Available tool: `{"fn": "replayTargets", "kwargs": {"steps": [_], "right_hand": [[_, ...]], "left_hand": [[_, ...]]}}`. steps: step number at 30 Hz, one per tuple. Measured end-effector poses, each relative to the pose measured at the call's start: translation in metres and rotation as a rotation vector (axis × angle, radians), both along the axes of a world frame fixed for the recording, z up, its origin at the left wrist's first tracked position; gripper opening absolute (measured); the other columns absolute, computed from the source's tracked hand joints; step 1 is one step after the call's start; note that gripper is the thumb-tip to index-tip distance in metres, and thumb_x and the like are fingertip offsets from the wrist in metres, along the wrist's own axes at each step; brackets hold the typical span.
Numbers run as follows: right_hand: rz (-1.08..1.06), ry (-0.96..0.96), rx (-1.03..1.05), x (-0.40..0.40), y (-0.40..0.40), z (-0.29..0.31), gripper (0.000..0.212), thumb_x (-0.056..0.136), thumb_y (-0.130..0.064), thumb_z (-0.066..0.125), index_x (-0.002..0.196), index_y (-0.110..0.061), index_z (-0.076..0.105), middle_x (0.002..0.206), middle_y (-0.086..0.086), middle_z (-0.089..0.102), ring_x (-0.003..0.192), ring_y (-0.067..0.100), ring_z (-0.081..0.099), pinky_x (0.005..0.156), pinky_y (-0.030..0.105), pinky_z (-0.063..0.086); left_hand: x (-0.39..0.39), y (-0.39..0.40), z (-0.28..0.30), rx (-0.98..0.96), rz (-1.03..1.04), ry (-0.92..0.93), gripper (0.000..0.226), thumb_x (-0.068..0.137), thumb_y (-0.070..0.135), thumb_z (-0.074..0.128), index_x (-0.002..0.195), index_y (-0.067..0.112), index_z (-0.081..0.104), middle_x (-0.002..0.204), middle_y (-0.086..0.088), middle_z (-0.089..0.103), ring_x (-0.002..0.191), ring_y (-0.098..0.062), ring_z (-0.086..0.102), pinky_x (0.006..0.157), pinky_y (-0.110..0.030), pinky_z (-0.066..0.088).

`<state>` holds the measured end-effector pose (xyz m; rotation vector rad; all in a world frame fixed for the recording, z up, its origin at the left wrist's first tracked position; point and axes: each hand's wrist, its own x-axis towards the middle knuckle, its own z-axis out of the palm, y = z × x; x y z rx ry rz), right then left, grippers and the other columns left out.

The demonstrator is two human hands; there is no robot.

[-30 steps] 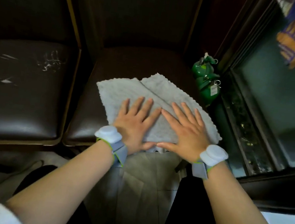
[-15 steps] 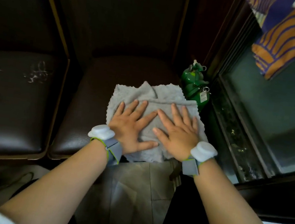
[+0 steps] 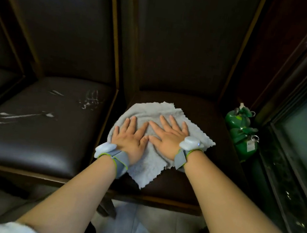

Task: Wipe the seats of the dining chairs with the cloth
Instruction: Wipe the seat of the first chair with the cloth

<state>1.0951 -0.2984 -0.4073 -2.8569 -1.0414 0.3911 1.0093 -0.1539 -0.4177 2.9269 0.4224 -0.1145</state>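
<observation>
A grey cloth (image 3: pixel 148 168) lies rumpled on the dark leather seat of the right dining chair (image 3: pixel 218 163). My left hand (image 3: pixel 129 138) and my right hand (image 3: pixel 169 135) press flat on the cloth side by side, fingers straight and spread, thumbs nearly touching. The cloth sits toward the seat's left and middle. The seat of the left dining chair (image 3: pixel 35 140) carries pale smears and streaks near its back and left.
A green bottle-like object (image 3: pixel 243 135) with a tag stands on the floor right of the wiped chair. A dark glass-fronted cabinet (image 3: pixel 299 153) runs along the right. Both chair backs rise just behind the seats. Tiled floor (image 3: pixel 154 228) shows below.
Both hands pushed the cloth from the seat's front edge farther back onto the seat and leftward. The cloth bunched up under them. The camera moved closer over the chairs.
</observation>
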Motion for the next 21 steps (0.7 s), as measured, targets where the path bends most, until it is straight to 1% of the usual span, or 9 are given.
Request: {"fn": "replayTargets", "kwargs": {"steps": [6, 9, 11, 13, 15, 16, 17, 19, 21], "right_hand": [[-0.062, 0.0, -0.024, 0.011, 0.016, -0.003, 0.057, 0.095, -0.06, 0.014, 0.148, -0.048, -0.004, 0.16, -0.01, -0.014, 0.147, 0.021, -0.019, 0.114, 0.056, -0.013], [-0.075, -0.009, 0.014, 0.0, 0.016, -0.003, 0.057, 0.099, -0.051, 0.014, 0.152, -0.037, -0.001, 0.161, -0.01, -0.008, 0.148, 0.017, -0.015, 0.117, 0.052, -0.011], [-0.065, -0.037, 0.035, -0.017, 0.017, -0.004, 0.057, 0.101, -0.047, 0.013, 0.153, -0.028, 0.002, 0.162, -0.007, -0.005, 0.148, 0.014, -0.011, 0.119, 0.047, -0.008], [-0.051, -0.069, 0.075, -0.043, 0.015, -0.005, 0.057, 0.101, -0.044, 0.013, 0.154, -0.024, 0.002, 0.162, -0.005, -0.003, 0.148, 0.013, -0.008, 0.12, 0.043, -0.006], [-0.03, -0.078, 0.118, -0.07, 0.014, -0.004, 0.058, 0.101, -0.042, 0.014, 0.154, -0.022, 0.002, 0.162, -0.005, -0.003, 0.148, 0.013, -0.008, 0.12, 0.04, -0.006], [-0.019, -0.074, 0.126, -0.081, 0.014, -0.003, 0.058, 0.101, -0.041, 0.015, 0.154, -0.021, 0.002, 0.162, -0.005, -0.004, 0.148, 0.012, -0.009, 0.12, 0.039, -0.007], [-0.004, -0.063, 0.122, -0.091, 0.016, -0.001, 0.057, 0.101, -0.039, 0.015, 0.154, -0.02, 0.002, 0.162, -0.005, -0.004, 0.148, 0.012, -0.009, 0.12, 0.038, -0.007], [0.044, 0.01, 0.154, -0.104, 0.025, 0.004, 0.055, 0.103, -0.036, 0.018, 0.154, -0.019, 0.006, 0.162, -0.004, 0.0, 0.148, 0.01, -0.006, 0.12, 0.035, -0.006], [0.082, 0.119, 0.323, -0.113, 0.04, 0.012, 0.052, 0.104, -0.031, 0.024, 0.153, -0.017, 0.015, 0.161, -0.001, 0.012, 0.148, 0.011, 0.006, 0.12, 0.031, 0.001]], "left_hand": [[0.012, 0.004, 0.003, 0.005, 0.082, 0.003, 0.056, 0.095, 0.057, 0.016, 0.148, 0.045, 0.004, 0.161, -0.003, -0.009, 0.147, -0.024, -0.01, 0.118, -0.052, -0.001], [-0.01, -0.003, 0.006, -0.043, 0.213, -0.03, 0.064, 0.09, 0.066, 0.021, 0.148, 0.044, 0.008, 0.161, -0.005, -0.002, 0.147, -0.026, -0.004, 0.117, -0.053, 0.002], [-0.031, -0.004, 0.004, -0.108, 0.225, -0.045, 0.066, 0.089, 0.067, 0.025, 0.148, 0.045, 0.006, 0.161, -0.003, -0.002, 0.147, -0.024, -0.004, 0.117, -0.053, 0.007], [-0.05, -0.002, 0.004, -0.15, 0.218, -0.025, 0.066, 0.089, 0.066, 0.027, 0.147, 0.049, -0.001, 0.16, -0.006, -0.01, 0.147, -0.026, -0.006, 0.118, -0.051, 0.01], [-0.068, 0.0, 0.003, -0.16, 0.25, 0.047, 0.066, 0.09, 0.066, 0.027, 0.145, 0.052, -0.007, 0.159, -0.014, -0.01, 0.147, -0.033, 0.002, 0.118, -0.048, 0.012], [-0.074, 0.003, 0.003, -0.165, 0.261, 0.071, 0.067, 0.091, 0.064, 0.029, 0.145, 0.051, -0.007, 0.159, -0.017, -0.003, 0.145, -0.035, 0.011, 0.117, -0.048, 0.014], [-0.078, 0.008, 0.003, -0.19, 0.256, 0.055, 0.067, 0.092, 0.062, 0.033, 0.147, 0.048, -0.003, 0.157, -0.018, 0.01, 0.142, -0.035, 0.021, 0.116, -0.046, 0.018], [-0.082, 0.019, 0.002, -0.345, 0.22, -0.118, 0.063, 0.092, 0.043, 0.05, 0.148, 0.034, 0.022, 0.142, -0.013, 0.036, 0.13, -0.031, 0.04, 0.113, -0.04, 0.026], [-0.085, 0.028, 0.007, -0.492, 0.146, -0.318, 0.052, 0.087, 0.015, 0.059, 0.137, 0.018, 0.046, 0.125, -0.008, 0.049, 0.117, -0.026, 0.051, 0.104, -0.021, 0.032]]}}
